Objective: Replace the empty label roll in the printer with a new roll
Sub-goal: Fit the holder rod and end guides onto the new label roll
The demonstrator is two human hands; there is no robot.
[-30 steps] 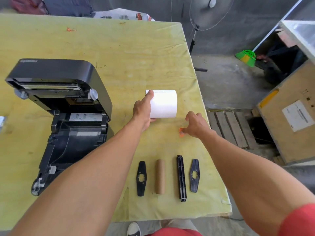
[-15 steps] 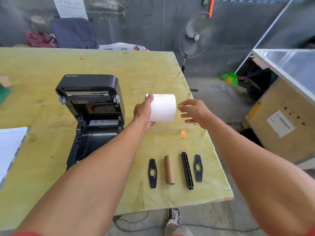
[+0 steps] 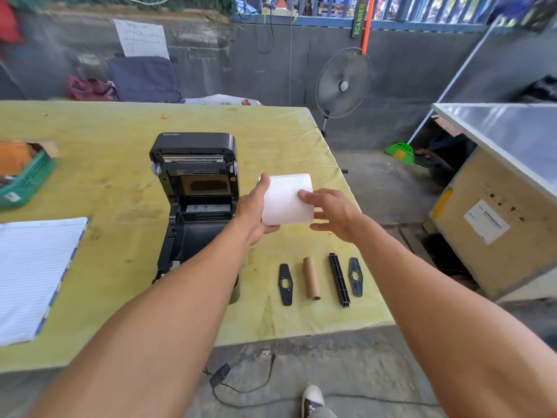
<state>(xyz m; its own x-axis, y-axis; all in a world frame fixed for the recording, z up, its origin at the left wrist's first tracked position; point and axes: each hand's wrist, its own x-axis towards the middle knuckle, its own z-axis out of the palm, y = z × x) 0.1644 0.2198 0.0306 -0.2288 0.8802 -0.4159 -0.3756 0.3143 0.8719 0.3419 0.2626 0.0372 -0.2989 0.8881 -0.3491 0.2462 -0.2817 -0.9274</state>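
Note:
A new white label roll [image 3: 286,200] is held in the air above the yellow-green table [image 3: 120,164], just right of the open black printer [image 3: 193,182]. My left hand [image 3: 253,212] grips the roll's left end. My right hand [image 3: 334,212] holds its right end, thumb on the paper face and fingers below. The printer's lid stands up and its roll bay is bare. Near the table's front edge lie the empty cardboard core [image 3: 311,278], a black spindle bar [image 3: 339,279] and two black guide plates [image 3: 285,284] [image 3: 355,276].
A lined notebook [image 3: 30,273] lies at the left and a green basket [image 3: 27,176] sits at the far left. Right of the table stand a wooden crate [image 3: 494,224] and a floor fan [image 3: 343,82]. A cable [image 3: 223,375] runs across the floor below the table's edge.
My right hand rose from a small orange scrap on the table and took hold of the roll's right end. My left hand kept its grip on the roll. The head camera tilted up.

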